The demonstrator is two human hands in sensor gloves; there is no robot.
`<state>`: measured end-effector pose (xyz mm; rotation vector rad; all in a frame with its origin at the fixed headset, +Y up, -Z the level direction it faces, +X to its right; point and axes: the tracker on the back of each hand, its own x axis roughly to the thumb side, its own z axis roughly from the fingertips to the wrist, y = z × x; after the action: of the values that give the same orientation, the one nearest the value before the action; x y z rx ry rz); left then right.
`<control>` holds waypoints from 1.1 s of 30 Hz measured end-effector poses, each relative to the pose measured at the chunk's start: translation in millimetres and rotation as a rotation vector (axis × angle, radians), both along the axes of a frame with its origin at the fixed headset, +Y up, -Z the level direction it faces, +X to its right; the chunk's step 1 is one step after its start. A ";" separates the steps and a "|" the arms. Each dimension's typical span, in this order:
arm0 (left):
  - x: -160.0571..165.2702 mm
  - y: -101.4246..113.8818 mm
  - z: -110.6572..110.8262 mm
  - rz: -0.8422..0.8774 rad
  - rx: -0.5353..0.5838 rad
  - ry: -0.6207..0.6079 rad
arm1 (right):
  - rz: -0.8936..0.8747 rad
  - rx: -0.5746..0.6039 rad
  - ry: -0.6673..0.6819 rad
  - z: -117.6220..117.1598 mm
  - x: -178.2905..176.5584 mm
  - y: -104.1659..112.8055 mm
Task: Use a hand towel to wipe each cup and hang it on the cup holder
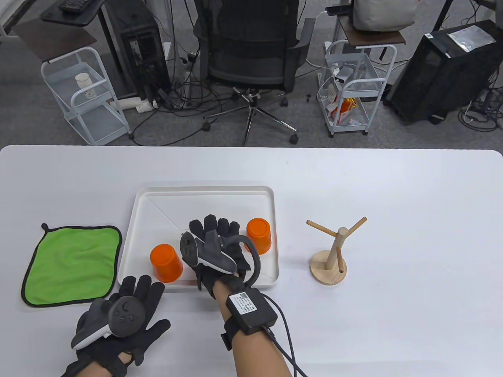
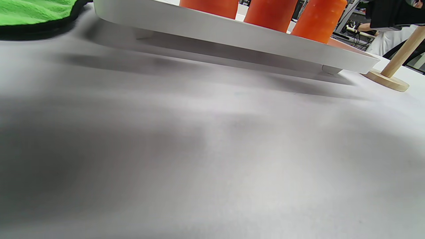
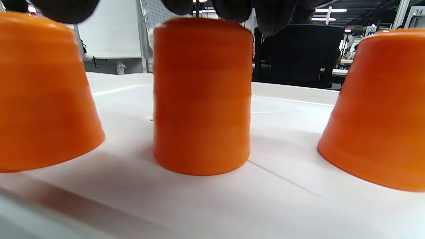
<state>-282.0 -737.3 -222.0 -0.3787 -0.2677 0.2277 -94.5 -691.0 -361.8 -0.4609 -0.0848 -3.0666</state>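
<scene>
Three orange cups stand upside down in a row, green towel flat (black-edged), wooden holder upright.

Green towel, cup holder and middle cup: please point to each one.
green towel [image 1: 72, 263], table view, middle of the cloth
cup holder [image 1: 327, 271], table view, round base
middle cup [image 3: 202, 96], right wrist view, side wall

A white label with a QR code sits on the black wrist box; its print is too small to read. A background sign shows "34".
</scene>
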 end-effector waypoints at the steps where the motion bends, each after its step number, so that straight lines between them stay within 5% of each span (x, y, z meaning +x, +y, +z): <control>1: -0.1 -0.2 -0.2 0.001 -0.002 0.000 | 0.007 -0.006 -0.007 -2.2 -1.7 -1.3; 9: 0.0 0.0 -0.2 0.007 -0.011 -0.005 | 0.058 -0.048 -0.039 -9.0 -5.2 -12.5; 18: 0.0 -0.2 -0.2 0.009 -0.019 -0.008 | -0.033 0.035 0.013 0.6 -0.4 -8.3; 33: -0.3 -0.1 -0.5 0.008 -0.023 -0.001 | -0.253 0.205 0.125 53.9 37.0 18.6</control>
<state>-282.3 -737.5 -222.5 -0.4005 -0.2679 0.2381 -57.5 -672.4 -307.9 -0.6970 0.3127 -3.2289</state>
